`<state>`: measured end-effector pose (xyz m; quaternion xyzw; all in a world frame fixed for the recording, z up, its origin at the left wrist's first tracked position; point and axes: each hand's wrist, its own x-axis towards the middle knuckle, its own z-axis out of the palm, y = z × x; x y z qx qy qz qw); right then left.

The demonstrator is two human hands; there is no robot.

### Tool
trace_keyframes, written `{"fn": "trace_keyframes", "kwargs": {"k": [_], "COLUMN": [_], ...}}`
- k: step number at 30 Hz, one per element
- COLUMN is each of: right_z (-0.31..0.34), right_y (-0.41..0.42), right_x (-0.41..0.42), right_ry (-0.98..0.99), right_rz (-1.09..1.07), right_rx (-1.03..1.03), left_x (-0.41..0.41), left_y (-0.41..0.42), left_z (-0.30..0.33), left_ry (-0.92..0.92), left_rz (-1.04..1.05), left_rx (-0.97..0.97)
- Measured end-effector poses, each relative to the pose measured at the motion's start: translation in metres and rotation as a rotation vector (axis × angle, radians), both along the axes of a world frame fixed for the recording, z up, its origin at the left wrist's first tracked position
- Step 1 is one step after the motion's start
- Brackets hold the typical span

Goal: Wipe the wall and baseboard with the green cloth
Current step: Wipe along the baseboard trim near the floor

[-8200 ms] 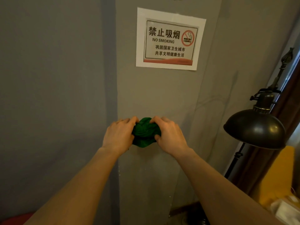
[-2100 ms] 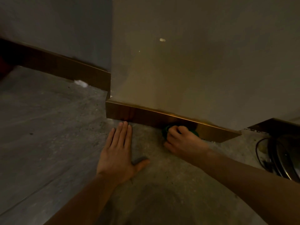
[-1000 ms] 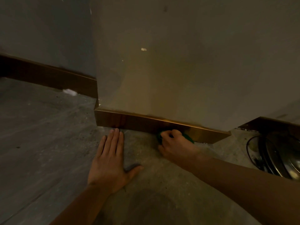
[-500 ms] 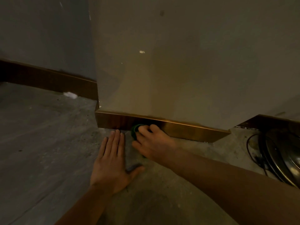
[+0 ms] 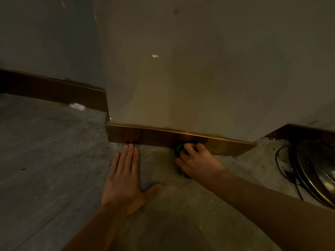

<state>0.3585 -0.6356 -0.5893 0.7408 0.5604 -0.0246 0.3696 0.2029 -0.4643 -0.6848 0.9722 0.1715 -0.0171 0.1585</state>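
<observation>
The green cloth [image 5: 178, 149] is bunched up and mostly hidden under my right hand [image 5: 196, 163], which grips it and holds it against the shiny bronze baseboard [image 5: 226, 144] at floor level. The baseboard runs along the foot of a grey wall pillar [image 5: 199, 69]. My left hand [image 5: 125, 180] lies flat on the concrete floor [image 5: 45, 169], fingers straight, fingertips just short of the baseboard's left part.
A darker baseboard [image 5: 54, 89] follows the recessed wall at left, with a white scrap [image 5: 77, 106] on the floor beside it. At right, a round metal lamp base [image 5: 319, 171] and a black cable [image 5: 290, 173] lie on the floor.
My right hand has slid the cloth to the right along the baseboard, away from my left hand. The left hand stays flat on the floor.
</observation>
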Motion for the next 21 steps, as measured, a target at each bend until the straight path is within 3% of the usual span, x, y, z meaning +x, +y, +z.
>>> {"fn": "trace_keyframes", "kwargs": {"k": [6, 10, 18, 21], "right_z": [0.022, 0.035, 0.061, 0.075], "right_y": [-0.022, -0.027, -0.012, -0.014], "right_x": [-0.003, -0.017, -0.051, -0.059], "right_ry": [0.123, 0.216, 0.443, 0.479], "right_rz": [-0.277, -0.429, -0.737, -0.767], "right_rx": [0.192, 0.355, 0.674, 0.791], "left_x": [-0.001, 0.002, 0.039, 0.039], "left_y": [0.0, -0.008, -0.039, -0.04], "left_z": [0.005, 0.024, 0.087, 0.104], "left_ry": [-0.002, -0.1, -0.068, -0.161], "left_rz": [-0.006, -0.073, -0.213, -0.282], "left_rx": [-0.001, -0.068, -0.363, -0.306]}}
